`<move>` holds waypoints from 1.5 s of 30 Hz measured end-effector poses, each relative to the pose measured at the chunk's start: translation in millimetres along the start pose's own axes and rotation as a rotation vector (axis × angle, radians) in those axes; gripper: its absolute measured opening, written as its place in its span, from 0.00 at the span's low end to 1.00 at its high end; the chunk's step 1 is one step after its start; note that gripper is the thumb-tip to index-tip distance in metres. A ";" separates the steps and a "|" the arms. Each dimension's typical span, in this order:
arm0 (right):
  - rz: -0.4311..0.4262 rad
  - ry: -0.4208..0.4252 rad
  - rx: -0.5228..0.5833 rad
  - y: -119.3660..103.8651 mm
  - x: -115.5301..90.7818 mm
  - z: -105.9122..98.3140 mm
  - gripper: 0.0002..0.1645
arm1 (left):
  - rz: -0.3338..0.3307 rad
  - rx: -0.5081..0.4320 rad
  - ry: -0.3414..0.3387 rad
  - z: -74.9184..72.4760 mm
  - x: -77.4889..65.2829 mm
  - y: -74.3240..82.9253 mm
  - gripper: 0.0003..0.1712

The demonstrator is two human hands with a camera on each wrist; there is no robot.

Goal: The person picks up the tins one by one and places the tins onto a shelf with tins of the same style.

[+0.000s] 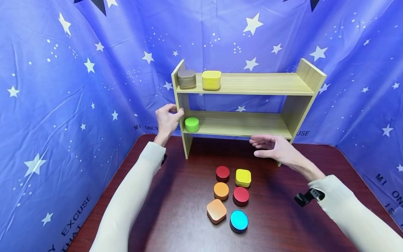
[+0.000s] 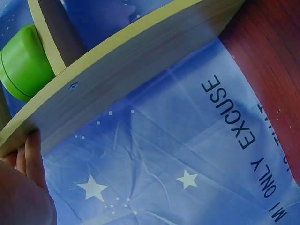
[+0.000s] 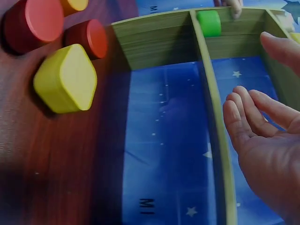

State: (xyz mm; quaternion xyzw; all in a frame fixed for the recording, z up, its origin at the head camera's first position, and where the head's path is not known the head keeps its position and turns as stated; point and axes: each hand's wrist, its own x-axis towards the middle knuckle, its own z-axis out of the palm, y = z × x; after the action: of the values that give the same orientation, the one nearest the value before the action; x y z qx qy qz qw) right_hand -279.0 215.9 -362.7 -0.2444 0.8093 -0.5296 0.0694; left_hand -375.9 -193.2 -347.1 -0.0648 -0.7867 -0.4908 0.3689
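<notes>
A two-tier wooden shelf (image 1: 245, 124) stands at the back of the table. My left hand (image 1: 168, 120) grips its left side panel (image 2: 117, 70) at the front edge, fingers against the outer face and thumb toward the inside. Just right of that panel, a round green box (image 1: 192, 125) sits on the lower tier. On the upper tier are a grey-brown box (image 1: 187, 79) at the left end and a yellow box (image 1: 211, 80) beside it. My right hand (image 1: 275, 151) hovers before the lower tier's right part, fingers loosely bent and thumb apart, holding nothing.
On the dark red table (image 1: 182, 231), before the shelf, lie two red round boxes (image 1: 222, 174), a yellow square one (image 1: 243, 178), an orange round one (image 1: 221, 191), an orange square one (image 1: 216, 211) and a blue round one (image 1: 239, 221). Starry blue cloth (image 1: 94, 105) hangs around the table.
</notes>
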 end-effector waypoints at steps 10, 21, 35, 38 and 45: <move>0.012 -0.010 -0.069 39.0 -8.0 18.9 0.36 | -0.020 -0.014 -0.009 -0.3 -0.6 2.6 0.11; 0.014 -0.014 -0.040 73.0 -15.8 31.1 0.38 | -0.020 -0.013 -0.007 -0.5 0.2 2.2 0.11; 0.031 -0.009 -0.061 103.1 -18.3 47.2 0.41 | -0.022 0.005 -0.001 -0.4 0.4 3.2 0.12; 0.055 -0.013 -0.065 108.8 -19.5 49.4 0.41 | -0.025 0.006 -0.004 -0.7 0.0 3.2 0.12; 0.078 -0.028 -0.017 117.5 -21.2 56.5 0.42 | -0.023 0.003 -0.007 0.0 -0.9 1.9 0.12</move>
State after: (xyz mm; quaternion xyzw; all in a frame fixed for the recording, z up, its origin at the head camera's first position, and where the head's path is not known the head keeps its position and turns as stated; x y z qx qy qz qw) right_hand -277.4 216.8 -494.8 -0.2205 0.8216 -0.5161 0.0993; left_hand -374.4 -192.0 -346.3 -0.0568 -0.7893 -0.4938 0.3605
